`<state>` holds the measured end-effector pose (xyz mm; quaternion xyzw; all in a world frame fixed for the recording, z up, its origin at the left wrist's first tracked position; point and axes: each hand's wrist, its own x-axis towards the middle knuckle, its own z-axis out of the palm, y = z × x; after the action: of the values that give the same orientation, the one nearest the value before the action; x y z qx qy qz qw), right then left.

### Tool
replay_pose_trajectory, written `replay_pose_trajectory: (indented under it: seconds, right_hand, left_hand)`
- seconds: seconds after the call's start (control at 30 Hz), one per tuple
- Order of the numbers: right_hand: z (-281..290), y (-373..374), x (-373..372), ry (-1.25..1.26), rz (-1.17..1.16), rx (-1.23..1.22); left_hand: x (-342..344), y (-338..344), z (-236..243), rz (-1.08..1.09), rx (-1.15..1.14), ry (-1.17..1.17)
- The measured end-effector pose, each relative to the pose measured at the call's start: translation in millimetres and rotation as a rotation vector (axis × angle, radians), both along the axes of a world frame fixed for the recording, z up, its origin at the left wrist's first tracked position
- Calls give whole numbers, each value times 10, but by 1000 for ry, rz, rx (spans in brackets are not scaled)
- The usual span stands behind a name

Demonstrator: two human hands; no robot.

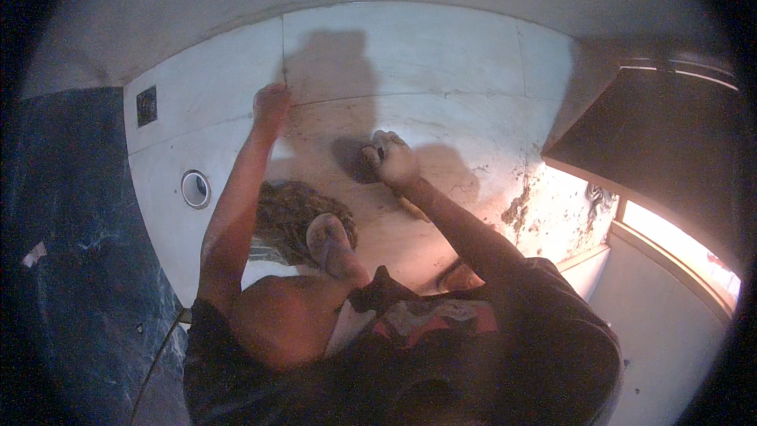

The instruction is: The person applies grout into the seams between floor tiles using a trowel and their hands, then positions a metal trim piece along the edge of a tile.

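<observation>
My left hand (272,104) is closed in a fist or pinch beside a joint between pale floor tiles (441,55). Whatever may be in its fingers is too small or hidden to name. My right hand (397,161) is closed low over the tiles, right of the middle. Something whitish shows at its fingers, but I cannot make out its kind. Both hands cast shadows on the tiles. A crumpled brownish cloth or sack (296,209) lies beneath my bare foot (327,238), between my forearms.
A square dark floor drain (147,106) and a round white pipe opening (195,188) lie at the left. A dark marbled wall (71,229) rises beyond. At right, dark crumbs of dirt (516,209) litter the brightly lit tiles near a brown panel (654,130).
</observation>
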<state>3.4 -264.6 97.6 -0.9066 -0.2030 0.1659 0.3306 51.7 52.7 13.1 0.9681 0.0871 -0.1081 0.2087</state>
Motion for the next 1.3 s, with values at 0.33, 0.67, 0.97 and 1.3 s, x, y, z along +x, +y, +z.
replay_pose_trajectory:
  seconds: [0.33, 0.67, 0.97, 1.3]
  right_hand:
    - [-72, -136, -228, 2, 7, -143]
    - [-167, -569, -552, 250, 135, -335]
    - [-105, -1270, -129, 95, 92, -164]
    - [1052, -2800, 495, 118, -26, -471]
  left_hand:
    - [8, -6, 3, -257, 342, -72]
    - [-89, -503, -108, 9, -193, -257]
    - [-263, -982, -475, -324, 80, -321]
    - [381, -2068, 330, -1186, 5, -192]
